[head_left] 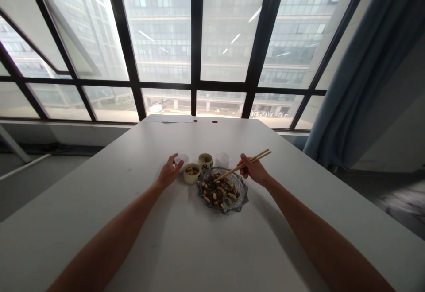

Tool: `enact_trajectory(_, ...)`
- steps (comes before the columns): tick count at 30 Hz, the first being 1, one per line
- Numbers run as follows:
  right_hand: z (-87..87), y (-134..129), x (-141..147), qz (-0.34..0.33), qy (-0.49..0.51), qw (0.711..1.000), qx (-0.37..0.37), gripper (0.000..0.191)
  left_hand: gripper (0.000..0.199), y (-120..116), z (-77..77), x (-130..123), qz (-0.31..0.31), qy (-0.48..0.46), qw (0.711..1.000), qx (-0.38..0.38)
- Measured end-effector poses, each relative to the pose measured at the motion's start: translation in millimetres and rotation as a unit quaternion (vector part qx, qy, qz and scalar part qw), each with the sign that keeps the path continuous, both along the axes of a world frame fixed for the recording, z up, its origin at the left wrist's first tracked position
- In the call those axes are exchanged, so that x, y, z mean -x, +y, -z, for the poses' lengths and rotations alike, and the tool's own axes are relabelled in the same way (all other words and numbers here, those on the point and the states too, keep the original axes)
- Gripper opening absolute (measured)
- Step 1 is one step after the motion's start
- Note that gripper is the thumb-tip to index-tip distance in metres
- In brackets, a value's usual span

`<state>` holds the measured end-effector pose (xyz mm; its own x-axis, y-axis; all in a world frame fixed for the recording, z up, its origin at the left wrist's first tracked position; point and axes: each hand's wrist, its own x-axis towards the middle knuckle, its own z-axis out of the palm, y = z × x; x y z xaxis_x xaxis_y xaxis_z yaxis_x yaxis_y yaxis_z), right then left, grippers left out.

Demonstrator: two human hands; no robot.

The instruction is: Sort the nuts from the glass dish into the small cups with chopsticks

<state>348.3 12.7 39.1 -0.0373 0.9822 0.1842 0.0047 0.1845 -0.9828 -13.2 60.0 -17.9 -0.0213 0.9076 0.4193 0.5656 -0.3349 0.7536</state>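
My right hand (253, 169) is closed on a pair of wooden chopsticks (235, 168), whose tips reach into the food in a scalloped glass plate (244, 196). Peanuts and dark pieces (217, 191) lie in that plate. My left hand (171, 170) holds a clear plastic cup (182, 161) at the left, thumb and fingers around its side. Between the cup and the plate stands a small cream cup (191, 178) with bits of food inside. Behind the plate are a patterned ceramic cup (205, 162) and another clear plastic cup (222, 161).
Everything stands on a white table (133, 221). Papers (169, 118) lie at its far edge, near two round holes. Beyond are large windows with black frames (196, 39); a blue curtain (358, 75) hangs at the right.
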Motion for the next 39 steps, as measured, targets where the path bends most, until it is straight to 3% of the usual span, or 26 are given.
enact_trajectory(13, -0.5, -0.4, 2.8, 0.013, -0.017, 1.000, -0.017, 0.064, 0.066, 0.4, -6.9, -5.5, -0.018, 0.035, 0.999, -0.004)
enact_trajectory(22, -1.7, -1.5, 1.3, 0.024, -0.019, 0.999, -0.041, 0.062, 0.072, 3.2, -2.3, -0.6, -0.001, -0.007, 1.000, -0.003)
enact_trajectory(30, 0.8, 3.6, -0.8, 0.033, 0.108, 0.994, 0.006, 0.060, 0.072, 1.3, -1.7, -3.2, 0.007, -0.041, 0.999, -0.013)
enact_trajectory(34, 3.5, 8.1, 2.0, 0.081, 0.176, 0.981, -0.029, 0.059, 0.075, 0.8, -2.2, -3.9, 0.012, -0.057, 0.998, -0.015)
enact_trajectory(39, 10.8, 10.9, 4.5, 0.199, 0.216, 0.953, -0.071, 0.061, 0.077, 0.6, -2.6, -3.6, 0.011, -0.053, 0.998, -0.024)
